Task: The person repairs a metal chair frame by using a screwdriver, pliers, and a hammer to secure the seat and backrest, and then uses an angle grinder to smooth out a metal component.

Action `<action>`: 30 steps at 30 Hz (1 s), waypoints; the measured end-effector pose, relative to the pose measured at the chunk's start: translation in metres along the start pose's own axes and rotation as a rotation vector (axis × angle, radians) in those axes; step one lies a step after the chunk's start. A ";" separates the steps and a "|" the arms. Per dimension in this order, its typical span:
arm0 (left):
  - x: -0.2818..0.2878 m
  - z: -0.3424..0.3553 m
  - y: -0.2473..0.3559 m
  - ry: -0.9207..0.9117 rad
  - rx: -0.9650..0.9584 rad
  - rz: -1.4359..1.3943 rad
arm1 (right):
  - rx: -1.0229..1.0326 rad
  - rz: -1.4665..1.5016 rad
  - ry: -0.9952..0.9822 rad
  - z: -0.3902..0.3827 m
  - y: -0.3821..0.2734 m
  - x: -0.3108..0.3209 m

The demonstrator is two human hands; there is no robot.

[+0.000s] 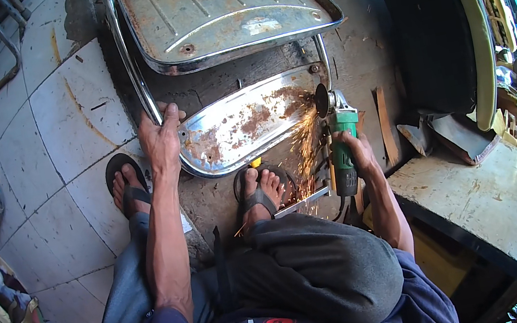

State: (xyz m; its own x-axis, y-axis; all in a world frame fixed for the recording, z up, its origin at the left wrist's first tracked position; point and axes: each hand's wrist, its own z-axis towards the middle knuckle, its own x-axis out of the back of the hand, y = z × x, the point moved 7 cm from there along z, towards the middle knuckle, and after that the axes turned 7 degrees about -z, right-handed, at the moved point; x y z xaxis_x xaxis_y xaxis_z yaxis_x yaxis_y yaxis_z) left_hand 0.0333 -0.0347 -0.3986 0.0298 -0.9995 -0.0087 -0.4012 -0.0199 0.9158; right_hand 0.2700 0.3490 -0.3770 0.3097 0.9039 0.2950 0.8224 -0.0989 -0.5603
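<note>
My left hand (pixel 161 137) is wrapped round the chrome tube of a metal chair frame (pixel 128 60), beside the rusty curved back panel (pixel 238 123). In my right hand (pixel 360 149) is a green angle grinder (pixel 344 146), gripped by its body. Its dark disc (pixel 322 100) meets the right end of the panel, near a bolt. Orange sparks (pixel 308 146) stream from there down toward my sandalled foot (pixel 262 192). Beyond the panel lies the rust-spotted metal seat pan (pixel 224 8) of the same chair.
A low worn table (pixel 481 205) stands at the right, with a bent metal sheet (pixel 465 135) by its far edge. A large black padded panel (pixel 419 15) rises behind it. White floor tiles (pixel 69 105) and other tubular frames (pixel 7 67) are at the left.
</note>
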 end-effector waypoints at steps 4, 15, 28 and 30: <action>0.003 0.000 -0.002 -0.005 -0.005 -0.003 | -0.026 -0.017 0.008 0.000 -0.001 -0.002; 0.003 0.002 -0.008 0.006 0.019 -0.067 | 0.013 -0.030 0.012 -0.002 -0.004 -0.002; 0.002 0.002 -0.006 -0.002 0.007 -0.032 | -0.016 -0.063 0.020 0.007 0.006 0.007; 0.005 0.002 -0.006 0.005 -0.005 -0.017 | -0.024 -0.021 0.001 0.000 -0.002 0.000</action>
State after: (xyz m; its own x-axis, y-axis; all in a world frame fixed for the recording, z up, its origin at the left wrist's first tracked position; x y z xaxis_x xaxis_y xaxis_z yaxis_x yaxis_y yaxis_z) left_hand 0.0339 -0.0395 -0.4055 0.0412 -0.9989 -0.0223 -0.3964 -0.0368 0.9173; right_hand 0.2681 0.3491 -0.3764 0.2929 0.9054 0.3074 0.8397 -0.0898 -0.5356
